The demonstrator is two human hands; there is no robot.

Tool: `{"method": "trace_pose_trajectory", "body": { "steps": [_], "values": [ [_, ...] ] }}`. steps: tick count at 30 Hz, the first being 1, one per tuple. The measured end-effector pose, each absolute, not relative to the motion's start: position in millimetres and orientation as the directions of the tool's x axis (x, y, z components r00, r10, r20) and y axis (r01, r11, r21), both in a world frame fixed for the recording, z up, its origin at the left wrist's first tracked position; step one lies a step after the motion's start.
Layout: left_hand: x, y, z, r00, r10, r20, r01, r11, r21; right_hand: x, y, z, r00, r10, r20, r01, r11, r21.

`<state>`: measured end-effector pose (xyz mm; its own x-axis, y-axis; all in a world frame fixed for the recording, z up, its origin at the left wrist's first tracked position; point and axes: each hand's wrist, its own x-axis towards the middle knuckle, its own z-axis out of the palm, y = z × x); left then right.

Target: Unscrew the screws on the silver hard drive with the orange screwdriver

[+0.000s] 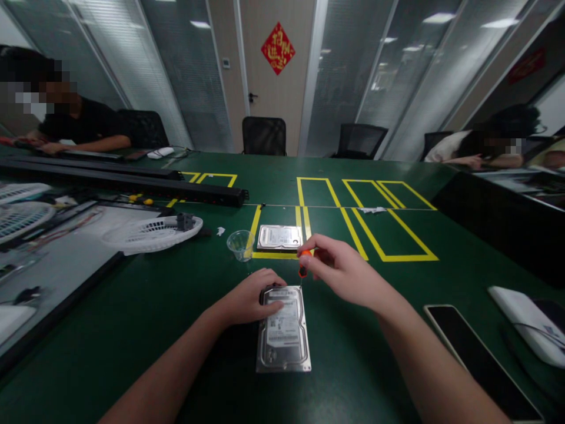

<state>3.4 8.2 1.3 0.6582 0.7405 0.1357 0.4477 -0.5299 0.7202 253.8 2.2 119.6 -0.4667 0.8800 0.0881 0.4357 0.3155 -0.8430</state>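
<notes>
A silver hard drive (pixel 286 341) lies label up on the green table (pixel 220 377), close in front of me. My left hand (pixel 253 297) grips its far left part, thumb on the label and fingers over the far edge. In my right hand (pixel 331 265) is an orange and black screwdriver (pixel 302 271), pinched between thumb and fingers. Its thin tip points down at the drive's far right corner; whether it sits in a screw is too small to tell. Behind, a second hard drive (pixel 279 237) lies flat inside yellow tape, with a clear plastic cup (pixel 241 245) at its left.
Rackets (pixel 152 232), a large panel (pixel 88 282) and long black bars (pixel 176 187) lie left. At right are a phone (pixel 481 359), a white device (pixel 529 324) and a black box (pixel 507 229). One person (pixel 83 123) sits far left, others far right.
</notes>
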Motion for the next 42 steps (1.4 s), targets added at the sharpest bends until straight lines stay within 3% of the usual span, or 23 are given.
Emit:
{"method": "trace_pose_trajectory", "body": {
  "steps": [13,23,34,42],
  "values": [
    [3.1,8.3,2.1,0.662,0.738,0.135,0.447,-0.532,0.719,250.6,0.1,119.3,-0.492,0.856,0.162,0.362,0.370,-0.856],
    [3.3,8.7,-0.6,0.665,0.731,0.152,0.437,-0.546,0.715,252.6,0.8,120.9,-0.505,0.863,0.026,0.407,0.264,-0.874],
    [3.0,7.7,2.5,0.654,0.747,0.121,0.458,-0.518,0.722,252.4,1.0,116.9,-0.439,0.892,0.105,0.441,0.316,-0.840],
    [4.0,7.8,3.7,0.657,0.742,0.133,0.452,-0.529,0.719,252.0,1.3,119.4,-0.492,0.857,0.153,0.426,0.390,-0.816]
  ]
}}
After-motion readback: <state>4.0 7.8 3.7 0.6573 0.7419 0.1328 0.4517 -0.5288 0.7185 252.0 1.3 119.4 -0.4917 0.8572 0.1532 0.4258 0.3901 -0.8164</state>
